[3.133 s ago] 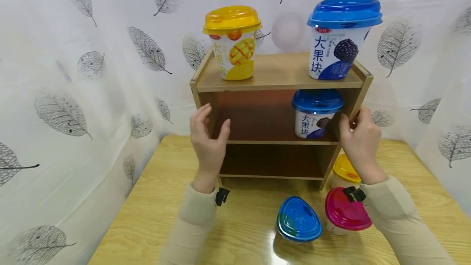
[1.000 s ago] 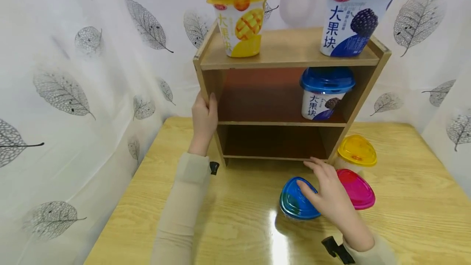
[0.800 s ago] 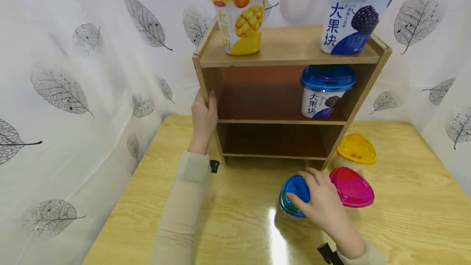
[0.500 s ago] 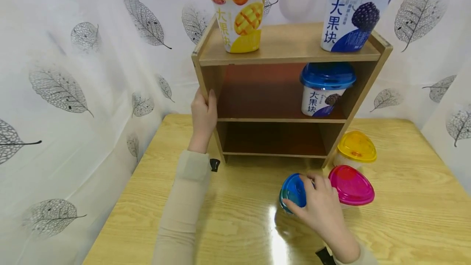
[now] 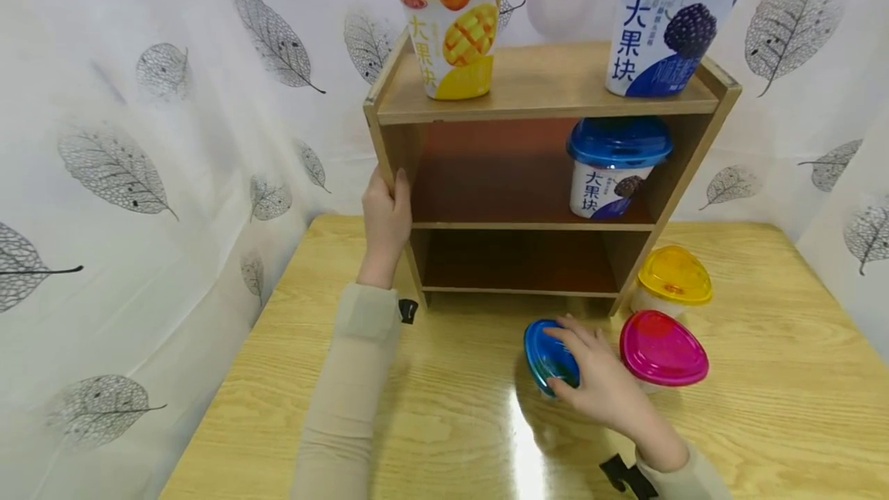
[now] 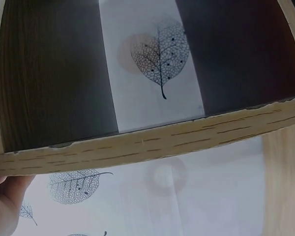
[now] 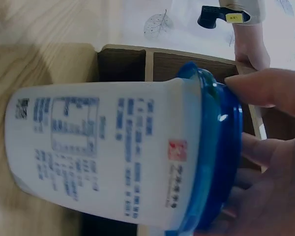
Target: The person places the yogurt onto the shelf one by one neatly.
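Observation:
My left hand grips the left side panel of a small wooden shelf, thumb at the front edge; in the left wrist view only part of that hand shows, under the panel's edge. My right hand holds a yogurt cup by its blue lid, thumb on the near side and fingers over the far side. The right wrist view shows the white printed cup side-on, its blue lid between thumb and fingers. Below the lid, the cup is mostly hidden in the head view.
A yellow-lidded mango cup and a blackberry cup stand on the shelf top. Another blue-lidded cup sits on the middle level, right side. On the table, a pink-lidded cup and yellow-lidded cup stand right.
My left hand went onto the shelf's left panel; my right hand left the right panel, came down to the blue-lidded cup and took hold of its lid. The cup has since shifted and tilted slightly.

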`<state>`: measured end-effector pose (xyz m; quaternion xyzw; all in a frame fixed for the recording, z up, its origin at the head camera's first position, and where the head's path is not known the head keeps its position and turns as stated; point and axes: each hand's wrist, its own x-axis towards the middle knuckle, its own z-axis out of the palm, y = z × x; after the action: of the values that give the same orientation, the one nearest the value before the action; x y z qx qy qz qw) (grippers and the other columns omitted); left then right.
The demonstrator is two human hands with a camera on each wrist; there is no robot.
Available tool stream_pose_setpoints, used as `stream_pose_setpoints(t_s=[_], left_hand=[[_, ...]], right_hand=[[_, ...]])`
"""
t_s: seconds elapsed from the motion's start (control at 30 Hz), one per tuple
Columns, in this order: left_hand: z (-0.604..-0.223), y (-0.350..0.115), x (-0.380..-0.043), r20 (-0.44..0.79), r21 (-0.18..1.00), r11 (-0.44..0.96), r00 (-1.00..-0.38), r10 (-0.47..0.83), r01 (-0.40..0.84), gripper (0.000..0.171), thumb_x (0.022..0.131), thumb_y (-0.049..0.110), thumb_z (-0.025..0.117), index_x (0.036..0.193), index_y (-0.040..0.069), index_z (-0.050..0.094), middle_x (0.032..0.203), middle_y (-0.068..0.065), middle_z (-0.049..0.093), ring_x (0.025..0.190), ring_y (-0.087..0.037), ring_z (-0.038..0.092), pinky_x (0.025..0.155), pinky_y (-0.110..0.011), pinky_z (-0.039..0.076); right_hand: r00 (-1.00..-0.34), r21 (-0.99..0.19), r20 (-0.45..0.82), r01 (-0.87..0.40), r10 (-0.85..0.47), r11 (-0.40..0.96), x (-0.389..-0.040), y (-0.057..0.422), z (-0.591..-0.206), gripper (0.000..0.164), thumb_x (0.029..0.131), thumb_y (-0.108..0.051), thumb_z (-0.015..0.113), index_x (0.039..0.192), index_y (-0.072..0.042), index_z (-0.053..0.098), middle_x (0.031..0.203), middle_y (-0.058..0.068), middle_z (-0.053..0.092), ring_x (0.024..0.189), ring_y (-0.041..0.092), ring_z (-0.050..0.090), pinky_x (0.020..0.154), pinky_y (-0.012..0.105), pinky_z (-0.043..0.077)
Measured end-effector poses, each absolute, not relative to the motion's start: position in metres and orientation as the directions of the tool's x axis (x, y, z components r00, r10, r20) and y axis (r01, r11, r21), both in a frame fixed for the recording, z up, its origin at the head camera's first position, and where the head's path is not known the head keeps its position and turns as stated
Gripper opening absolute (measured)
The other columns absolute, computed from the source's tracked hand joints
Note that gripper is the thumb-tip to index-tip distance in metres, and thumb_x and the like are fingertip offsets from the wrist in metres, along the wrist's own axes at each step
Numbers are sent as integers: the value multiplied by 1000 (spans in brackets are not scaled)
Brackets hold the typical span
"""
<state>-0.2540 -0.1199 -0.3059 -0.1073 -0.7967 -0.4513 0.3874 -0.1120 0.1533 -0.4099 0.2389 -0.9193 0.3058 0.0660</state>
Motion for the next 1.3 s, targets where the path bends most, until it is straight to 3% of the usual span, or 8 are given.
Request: stream_pose_setpoints(t_s=[0.07, 0.2, 0.3, 0.57, 0.83, 1.03, 1.17, 1.3], left_hand=[[-306, -120, -254, 712, 638, 568, -680, -176, 521, 26, 91, 11, 41, 99, -11, 51, 87, -23, 57, 82, -30, 54, 72, -41, 44], [-307, -120, -254, 717, 631, 571, -676, -171, 525, 25, 91, 11, 41, 97, -11, 51, 81, -21, 55, 76, -28, 52, 69, -41, 43], [-307, -120, -254, 723, 626, 574, -669, -172, 529, 25, 91, 11, 41, 98, -11, 51, 82, -22, 56, 77, -28, 53, 70, -41, 43], [-306, -120, -254, 726, 624, 567, -667, -169, 537, 25, 91, 12, 40, 95, -11, 50, 75, -20, 52, 71, -28, 50, 65, -41, 42], [-307, -121, -256, 732, 619, 567, -661, -167, 543, 26, 91, 12, 41, 100, -11, 51, 85, -22, 57, 80, -29, 55, 70, -41, 44], [-306, -120, -254, 733, 618, 568, -660, -165, 543, 26, 91, 11, 40, 101, -11, 51, 89, -23, 57, 85, -31, 55, 72, -41, 45], [-308, -120, -255, 729, 619, 573, -665, -163, 537, 25, 91, 11, 41, 101, -10, 51, 89, -22, 57, 83, -30, 55, 72, -40, 44], [-308, -120, -255, 729, 622, 572, -663, -172, 535, 26, 91, 11, 41, 101, -10, 51, 89, -23, 58, 85, -30, 56, 72, -40, 45]], right_hand=[[-873, -570, 268, -484, -407, 664, -113, 154, -412, 59, 67, -9, 71, 121, -4, 48, 133, 22, 34, 121, 42, 29, 92, 65, 13], [-870, -541, 375, -485, -320, 687, -112, 152, -417, 56, 67, -15, 69, 117, -2, 49, 131, 22, 35, 118, 42, 30, 88, 64, 24], [-862, -454, 461, -435, -213, 778, -110, 148, -419, 56, 66, -28, 72, 111, -1, 54, 117, 21, 44, 106, 38, 38, 76, 55, 35], [-879, -269, 457, -286, -140, 920, -107, 143, -421, 72, 58, -55, 70, 105, -2, 58, 99, 20, 48, 88, 35, 43, 59, 47, 36], [-898, -380, 347, -399, -271, 834, -114, 149, -415, 64, 64, -31, 74, 116, -1, 52, 117, 21, 46, 106, 39, 41, 77, 57, 38], [-901, -570, 259, -434, -348, 697, -120, 156, -415, 65, 65, -6, 66, 125, 0, 42, 136, 21, 31, 124, 41, 23, 89, 67, 17], [-898, -560, 368, -422, -243, 713, -118, 154, -420, 59, 64, -9, 64, 119, 1, 45, 131, 22, 35, 118, 42, 29, 87, 64, 25], [-884, -476, 443, -371, -147, 798, -118, 147, -425, 60, 67, -24, 69, 114, 5, 48, 117, 24, 43, 106, 39, 37, 82, 57, 32]])
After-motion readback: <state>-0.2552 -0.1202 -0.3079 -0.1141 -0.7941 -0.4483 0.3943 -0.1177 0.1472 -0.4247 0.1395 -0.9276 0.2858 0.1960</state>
